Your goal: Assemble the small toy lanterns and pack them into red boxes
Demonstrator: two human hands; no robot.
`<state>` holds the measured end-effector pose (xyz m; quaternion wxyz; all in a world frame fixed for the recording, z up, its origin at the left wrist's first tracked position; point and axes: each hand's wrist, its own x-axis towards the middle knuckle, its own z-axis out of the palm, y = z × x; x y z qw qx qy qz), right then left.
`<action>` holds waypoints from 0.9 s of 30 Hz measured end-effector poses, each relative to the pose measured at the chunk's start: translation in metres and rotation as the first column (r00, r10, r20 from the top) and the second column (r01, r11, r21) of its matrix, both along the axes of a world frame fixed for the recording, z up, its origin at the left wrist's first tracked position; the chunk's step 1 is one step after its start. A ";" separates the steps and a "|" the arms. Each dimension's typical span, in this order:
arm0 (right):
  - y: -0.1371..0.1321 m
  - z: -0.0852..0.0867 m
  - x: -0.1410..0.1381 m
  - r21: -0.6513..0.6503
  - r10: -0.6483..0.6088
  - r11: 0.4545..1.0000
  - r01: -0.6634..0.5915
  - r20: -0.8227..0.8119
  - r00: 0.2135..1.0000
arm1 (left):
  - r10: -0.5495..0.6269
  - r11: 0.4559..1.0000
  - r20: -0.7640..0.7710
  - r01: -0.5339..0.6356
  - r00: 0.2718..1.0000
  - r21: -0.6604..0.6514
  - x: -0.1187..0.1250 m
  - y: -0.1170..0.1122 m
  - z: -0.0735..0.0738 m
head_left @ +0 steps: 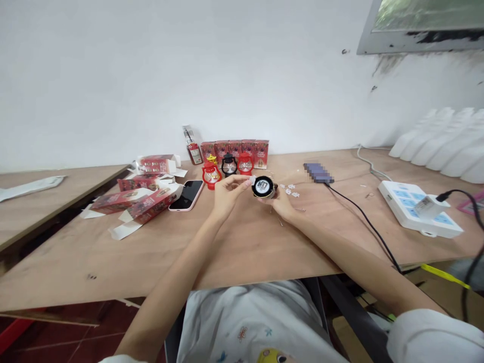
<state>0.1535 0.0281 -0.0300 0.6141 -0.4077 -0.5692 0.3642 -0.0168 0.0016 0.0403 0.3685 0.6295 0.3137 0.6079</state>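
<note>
My right hand [283,202] is wrapped round a small toy lantern [263,187], tipped so that its round dark base with a pale centre faces me. In my left hand [230,194], thumb and forefinger pinch a small white tab [252,179] at the lantern's left edge. Whether the tab is attached to the base, I cannot tell. Just behind my left hand stand a red lantern [212,174], a black lantern [229,165] and another red lantern [245,164], with a gold lantern [212,159] partly hidden. Several white tabs [290,191] lie right of my right hand.
Several upright red boxes [260,154] and a bottle [194,150] stand against the wall. Opened red boxes [151,204] lie at left beside a phone [186,195]. To the right are a cabled, blurred phone [318,172], a white power strip [408,204] and white bottles [442,143].
</note>
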 end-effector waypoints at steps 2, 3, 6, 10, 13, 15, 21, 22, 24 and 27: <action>0.001 -0.001 0.000 -0.009 -0.016 1.000 0.016 -0.002 1.000 | 0.011 1.000 0.001 -0.011 1.000 -0.008 0.001 0.000 -0.002; 0.001 -0.001 0.001 -0.010 -0.020 1.000 0.020 -0.001 1.000 | 0.015 1.000 -0.004 -0.015 1.000 -0.011 0.001 0.000 -0.003; 0.001 -0.001 0.001 -0.018 -0.020 1.000 0.020 -0.006 1.000 | 0.006 1.000 -0.020 -0.006 1.000 -0.009 0.003 0.001 -0.006; 0.001 0.000 0.000 -0.024 -0.024 0.999 0.023 -0.028 0.999 | 0.018 0.999 -0.047 -0.016 0.999 0.049 0.004 0.002 -0.009; 0.002 -0.001 0.001 0.004 -0.019 1.000 0.019 -0.003 1.000 | 0.129 0.964 -0.180 -0.080 0.975 0.255 0.002 0.000 -0.008; 0.003 -0.002 0.002 0.042 0.006 0.999 -0.007 0.032 0.999 | 0.233 0.883 -0.309 -0.068 0.922 0.464 0.000 -0.003 -0.007; 0.004 -0.005 0.004 0.103 0.048 0.993 -0.057 0.084 0.995 | 0.414 0.660 -0.445 0.075 0.794 0.748 -0.003 -0.004 -0.011; 0.004 -0.004 0.004 0.106 0.046 0.993 -0.055 0.081 0.996 | 0.438 0.639 -0.447 0.080 0.780 0.765 -0.003 -0.003 -0.012; 0.003 -0.003 0.004 0.106 0.043 0.993 -0.050 0.074 0.996 | 0.477 0.612 -0.448 0.080 0.756 0.787 -0.002 -0.003 -0.013; 0.002 -0.002 0.004 0.110 0.036 0.993 -0.044 0.081 0.996 | 0.489 0.620 -0.462 0.079 0.740 0.781 -0.001 -0.007 -0.012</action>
